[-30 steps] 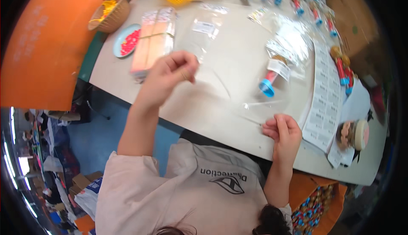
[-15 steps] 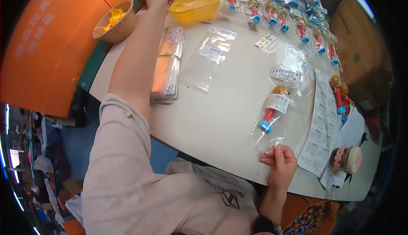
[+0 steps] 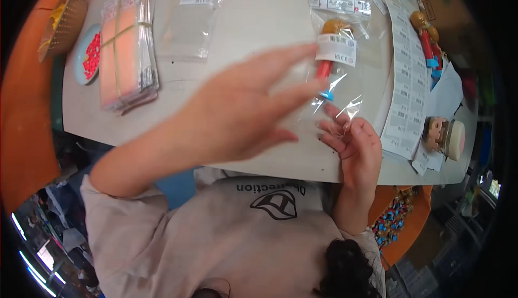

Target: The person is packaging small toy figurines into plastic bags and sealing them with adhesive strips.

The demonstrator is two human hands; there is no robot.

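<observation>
A clear plastic bag (image 3: 345,90) lies in front of me, holding a candy-stick-like toy (image 3: 337,26) with a brown round top, red stem and blue base. A white printed label (image 3: 335,49) covers part of the stem. My right hand (image 3: 360,146) pinches the bag's near end between thumb and fingers. Over the bag's left side reaches my left hand (image 3: 259,101), blurred, its fingers stretched out and apart; I see nothing held in it. To the left are a flat clear bag (image 3: 189,31) with a label and a banded stack of bags (image 3: 123,50).
A blue dish (image 3: 80,71) with small red pieces and a tan basket (image 3: 65,25) with yellow pieces stand at far left. Label sheets (image 3: 402,93), unbagged toys (image 3: 426,42) and a lidded jar (image 3: 452,140) are at right. Below the table edge sits an orange box (image 3: 418,220) of toys.
My left hand has come back from the far baskets to the bagged toy. My right hand keeps its pinch on the bag. The view has shifted toward the near table edge.
</observation>
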